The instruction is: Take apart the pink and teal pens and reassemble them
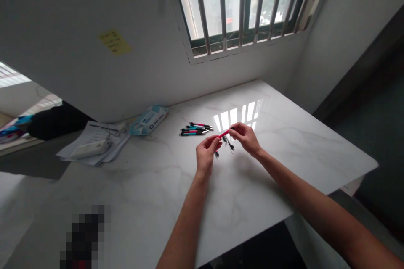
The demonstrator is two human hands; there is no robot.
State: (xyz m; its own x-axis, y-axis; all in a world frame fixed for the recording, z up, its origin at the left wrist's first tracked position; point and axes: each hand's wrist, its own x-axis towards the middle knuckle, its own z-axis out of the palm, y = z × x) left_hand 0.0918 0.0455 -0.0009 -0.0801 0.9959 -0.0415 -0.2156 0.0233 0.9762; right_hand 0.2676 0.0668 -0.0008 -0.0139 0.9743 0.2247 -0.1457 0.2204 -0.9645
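Note:
A pinkish-red pen (224, 133) is held slantwise above the table between my two hands. The fingers of my left hand (206, 154) pinch its left end. At its other end, where a dark tip shows, my right hand (246, 138) grips it between thumb and fingers. Below them, several thin pen parts (229, 144), black and white, lie on the marble-patterned table (252, 189); my fingers partly hide them. To the left of my left hand lies a small pile of pens (194, 129) with black, teal and red sections.
A blue-and-white packet of wipes (150, 120) lies against the wall. Papers (94, 145) with a clear pouch on them are farther left. A blurred-out dark shape (83, 235) covers the lower left. Behind the table is a barred window (241, 8); a yellow note (114, 42) is on the wall.

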